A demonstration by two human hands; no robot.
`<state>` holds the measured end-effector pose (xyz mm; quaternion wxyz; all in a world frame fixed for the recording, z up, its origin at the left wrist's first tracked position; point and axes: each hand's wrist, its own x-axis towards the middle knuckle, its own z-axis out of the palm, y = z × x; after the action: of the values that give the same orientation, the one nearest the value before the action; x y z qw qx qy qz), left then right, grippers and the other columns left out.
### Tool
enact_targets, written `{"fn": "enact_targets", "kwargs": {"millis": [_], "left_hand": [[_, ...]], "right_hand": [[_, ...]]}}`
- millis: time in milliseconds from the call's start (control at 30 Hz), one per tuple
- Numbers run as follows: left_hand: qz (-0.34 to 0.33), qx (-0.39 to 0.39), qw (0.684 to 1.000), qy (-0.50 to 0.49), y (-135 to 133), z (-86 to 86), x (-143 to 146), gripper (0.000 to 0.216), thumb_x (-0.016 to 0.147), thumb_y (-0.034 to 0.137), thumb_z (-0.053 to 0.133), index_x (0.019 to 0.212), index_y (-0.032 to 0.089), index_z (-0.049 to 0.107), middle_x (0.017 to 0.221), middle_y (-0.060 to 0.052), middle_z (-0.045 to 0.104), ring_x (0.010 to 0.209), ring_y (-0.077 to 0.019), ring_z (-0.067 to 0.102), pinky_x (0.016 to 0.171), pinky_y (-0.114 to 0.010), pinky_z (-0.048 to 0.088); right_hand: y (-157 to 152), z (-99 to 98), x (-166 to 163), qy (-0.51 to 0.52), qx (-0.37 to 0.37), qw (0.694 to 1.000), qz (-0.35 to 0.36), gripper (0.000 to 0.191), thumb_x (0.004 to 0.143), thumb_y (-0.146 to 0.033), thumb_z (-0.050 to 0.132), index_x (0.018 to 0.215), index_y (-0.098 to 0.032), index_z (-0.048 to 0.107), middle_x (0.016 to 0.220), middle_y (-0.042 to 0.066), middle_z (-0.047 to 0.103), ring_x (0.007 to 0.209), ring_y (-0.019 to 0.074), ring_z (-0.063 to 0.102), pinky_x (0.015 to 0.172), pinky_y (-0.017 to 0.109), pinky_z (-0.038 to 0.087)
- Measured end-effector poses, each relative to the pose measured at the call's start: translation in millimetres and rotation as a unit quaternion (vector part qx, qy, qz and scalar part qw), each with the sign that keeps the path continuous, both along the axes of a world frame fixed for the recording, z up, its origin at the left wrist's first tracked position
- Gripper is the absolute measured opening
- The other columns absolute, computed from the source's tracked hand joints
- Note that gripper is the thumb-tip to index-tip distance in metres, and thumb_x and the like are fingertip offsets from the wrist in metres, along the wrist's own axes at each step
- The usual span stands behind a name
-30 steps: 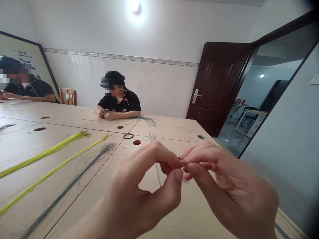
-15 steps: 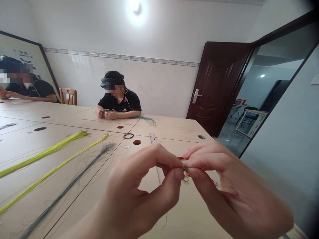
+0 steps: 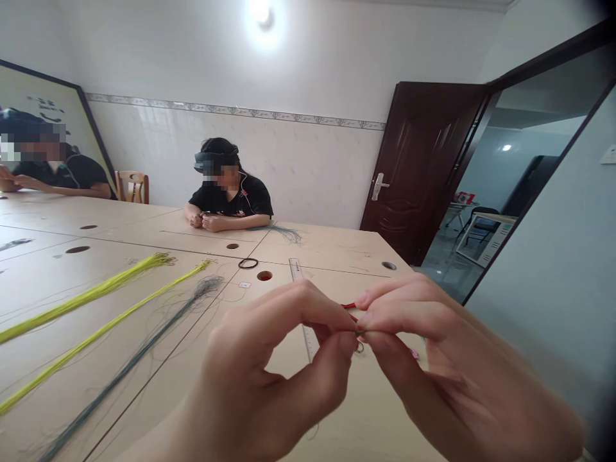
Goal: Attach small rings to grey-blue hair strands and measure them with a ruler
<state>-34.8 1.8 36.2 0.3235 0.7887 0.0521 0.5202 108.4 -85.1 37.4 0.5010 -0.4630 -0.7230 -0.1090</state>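
Fingertip to fingertip, my hands meet above the table. Thumb and forefinger of my left hand pinch a thin dark thread; its far end is hidden. The same bit of thread is pinched by my right hand from the other side. Just below the fingertips shows a small metal ring; whether it hangs from the thread I cannot tell. Behind the fingers is a red thing, mostly covered. A clear ruler lies partly under my left hand.
To the left lie two yellow thread bundles and a grey-green thread bundle. A black band rests by a round table hole. Across the table sits a person; another person is far left. A pink object shows behind my right hand.
Both hands have shifted slightly down and to the right, still pinching at the same spot. More of the red thing shows behind the fingers.
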Motion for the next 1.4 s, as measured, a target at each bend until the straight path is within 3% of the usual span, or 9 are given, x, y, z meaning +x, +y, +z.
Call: {"fn": "enact_targets", "kwargs": {"millis": [667,1400], "left_hand": [[0.007,0.024,1.000,-0.002,1.0,3.5,-1.1,0.016,0.078,0.005,0.052,0.076,0.019,0.059,0.065,0.004,0.061,0.059,-0.0085,0.058,0.058,-0.022,0.049],[0.007,0.033,0.999,-0.003,0.7,1.9,-0.7,0.016,0.077,0.004,0.051,0.074,0.018,0.057,0.064,0.005,0.059,0.060,-0.0066,0.058,0.059,-0.019,0.049]], "right_hand": [[-1.6,1.3,-1.5,-0.020,0.016,1.000,-0.006,0.011,0.091,-0.012,0.052,0.094,-0.023,0.055,0.093,0.001,0.062,0.098,0.0144,0.056,0.090,0.031,0.047],[0.5,2.3,-1.3,-0.022,0.026,0.999,0.006,0.008,0.089,-0.010,0.054,0.091,-0.016,0.058,0.091,0.001,0.061,0.097,0.0106,0.056,0.090,0.024,0.045]]}}
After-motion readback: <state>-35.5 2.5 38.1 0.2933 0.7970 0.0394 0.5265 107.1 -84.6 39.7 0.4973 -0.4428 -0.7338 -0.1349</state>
